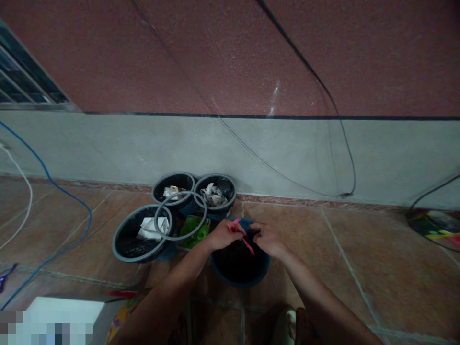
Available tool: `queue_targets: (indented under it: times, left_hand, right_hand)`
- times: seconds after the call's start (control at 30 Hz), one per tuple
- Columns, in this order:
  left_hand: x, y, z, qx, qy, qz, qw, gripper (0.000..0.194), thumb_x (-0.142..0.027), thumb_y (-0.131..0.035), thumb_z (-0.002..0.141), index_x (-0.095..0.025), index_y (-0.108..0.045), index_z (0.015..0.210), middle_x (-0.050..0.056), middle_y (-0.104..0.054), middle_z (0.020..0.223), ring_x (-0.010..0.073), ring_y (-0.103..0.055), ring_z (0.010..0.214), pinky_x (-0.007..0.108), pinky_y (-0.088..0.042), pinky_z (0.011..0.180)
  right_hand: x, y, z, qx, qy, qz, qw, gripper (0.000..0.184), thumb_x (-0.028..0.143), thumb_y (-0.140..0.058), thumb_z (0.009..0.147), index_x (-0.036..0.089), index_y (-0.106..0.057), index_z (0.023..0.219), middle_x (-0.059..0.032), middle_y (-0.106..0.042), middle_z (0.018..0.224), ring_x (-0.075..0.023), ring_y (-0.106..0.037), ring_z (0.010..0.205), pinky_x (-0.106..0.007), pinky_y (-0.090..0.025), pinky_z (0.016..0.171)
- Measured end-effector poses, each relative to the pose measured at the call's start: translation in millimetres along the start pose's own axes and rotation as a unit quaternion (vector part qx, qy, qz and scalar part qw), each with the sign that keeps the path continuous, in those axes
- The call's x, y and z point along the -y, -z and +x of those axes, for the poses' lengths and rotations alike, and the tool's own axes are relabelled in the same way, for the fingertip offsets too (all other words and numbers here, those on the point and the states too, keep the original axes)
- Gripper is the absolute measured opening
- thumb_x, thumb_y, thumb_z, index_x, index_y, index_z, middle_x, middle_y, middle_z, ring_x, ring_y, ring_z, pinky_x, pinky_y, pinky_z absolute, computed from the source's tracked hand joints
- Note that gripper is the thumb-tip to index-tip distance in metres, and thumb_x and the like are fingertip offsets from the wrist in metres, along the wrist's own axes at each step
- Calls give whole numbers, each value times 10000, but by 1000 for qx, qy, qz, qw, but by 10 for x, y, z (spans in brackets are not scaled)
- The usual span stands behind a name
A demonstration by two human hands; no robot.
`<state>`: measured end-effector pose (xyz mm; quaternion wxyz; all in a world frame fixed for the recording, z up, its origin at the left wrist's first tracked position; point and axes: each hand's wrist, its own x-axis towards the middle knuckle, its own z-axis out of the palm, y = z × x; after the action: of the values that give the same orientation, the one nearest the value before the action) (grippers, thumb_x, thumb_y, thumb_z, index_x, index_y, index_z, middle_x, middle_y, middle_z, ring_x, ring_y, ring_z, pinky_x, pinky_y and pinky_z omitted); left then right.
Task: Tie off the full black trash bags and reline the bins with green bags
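A blue bin [240,282] stands on the floor in front of me, its inside very dark. My left hand [227,234] is closed on a pink strip [247,246] over the bin's far left rim, and the strip's loose end hangs over the opening. At the far right rim is my right hand [269,239], with its fingers curled over the edge. What those fingertips pinch is too dark to make out. A loose grey ring [205,211] rests across the bins on the left, above a tray of green stuff [194,229].
Three bins with black liners and crumpled paper stand on the left: a near bin [118,249], a back bin [154,191] and one by the wall [234,191]. A blue cable [68,192] crosses the tiles. A white box [68,306] sits lower left, a round colourful object [436,230] far right.
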<state>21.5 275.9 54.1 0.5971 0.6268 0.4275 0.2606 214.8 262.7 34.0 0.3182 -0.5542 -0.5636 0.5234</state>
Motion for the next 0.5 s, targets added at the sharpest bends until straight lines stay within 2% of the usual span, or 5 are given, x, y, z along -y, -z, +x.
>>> queue_targets:
  times: [0.07,0.13,0.23,0.33,0.5]
  left_hand:
    - [-100,-2,-57,64,-30,67,995,123,-162,-622,748,-155,-727,811,-4,-665,719,127,-562,681,249,-432,710]
    - [-200,-7,-115,86,-72,140,984,129,-152,-586,786,-169,-711,811,-7,-662,742,127,-565,695,250,-438,745]
    - [-289,7,-182,40,-130,261,956,137,-136,-560,830,-189,-685,838,-8,-661,746,141,-582,723,327,-407,957]
    - [-285,38,-215,-17,-154,371,916,193,-106,-543,844,-211,-668,946,1,-677,768,172,-612,779,412,-278,1119]
    - [-226,20,-228,-52,-174,462,868,183,-181,-485,934,-203,-667,932,60,-696,848,210,-627,851,398,-350,1052]
  right_hand:
    - [67,-20,9,-4,41,30,999,448,97,-614,579,260,-768,967,-26,-769,950,-225,-680,912,-359,-523,870]
    - [129,-70,12,47,68,92,992,416,160,-610,617,246,-753,998,-26,-764,990,-223,-676,948,-377,-509,922]
    - [159,-158,7,104,72,144,981,210,284,-639,672,221,-728,851,-23,-745,879,-200,-658,843,-357,-510,860]
    - [160,-210,-22,95,42,150,983,162,330,-654,685,219,-702,793,-10,-706,799,-168,-606,731,-323,-499,755]
    - [273,-212,-104,109,-8,213,971,252,378,-771,648,211,-698,821,10,-681,767,-143,-589,706,-291,-488,716]
